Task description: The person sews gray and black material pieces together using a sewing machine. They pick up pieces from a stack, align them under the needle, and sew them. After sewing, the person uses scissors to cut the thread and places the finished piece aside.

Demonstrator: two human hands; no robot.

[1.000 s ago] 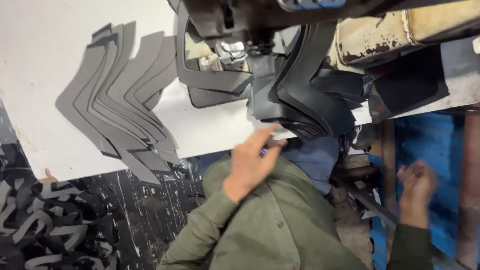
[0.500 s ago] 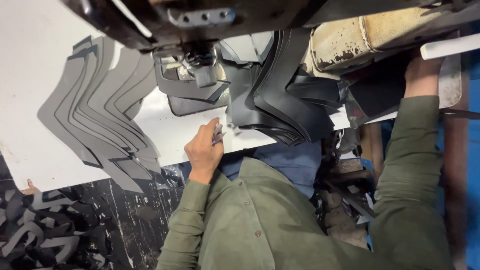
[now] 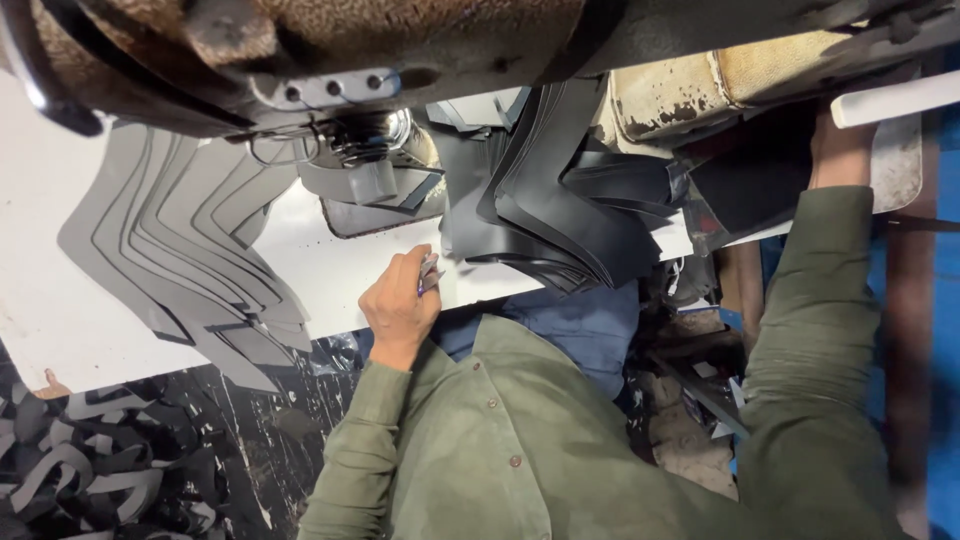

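Note:
My left hand [image 3: 400, 300] rests at the front edge of the white table [image 3: 330, 270], curled around a small metal tool [image 3: 430, 270] with a bluish part. A hanging stack of black cut leather pieces [image 3: 560, 210] is just to its right. Above it is the needle area of a sewing machine [image 3: 370, 140]. My right hand [image 3: 838, 150] reaches up at the far right, against dark material beside the machine's worn cream body [image 3: 700, 90]. Its fingers are hidden.
A fanned row of grey cut pieces [image 3: 190, 250] lies on the table's left part. Black offcuts [image 3: 90, 470] are heaped on the floor at lower left. A blue surface [image 3: 940, 330] runs along the right edge.
My left hand has moved from my chest up to the table edge. My right hand has risen from low on the right to beside the machine.

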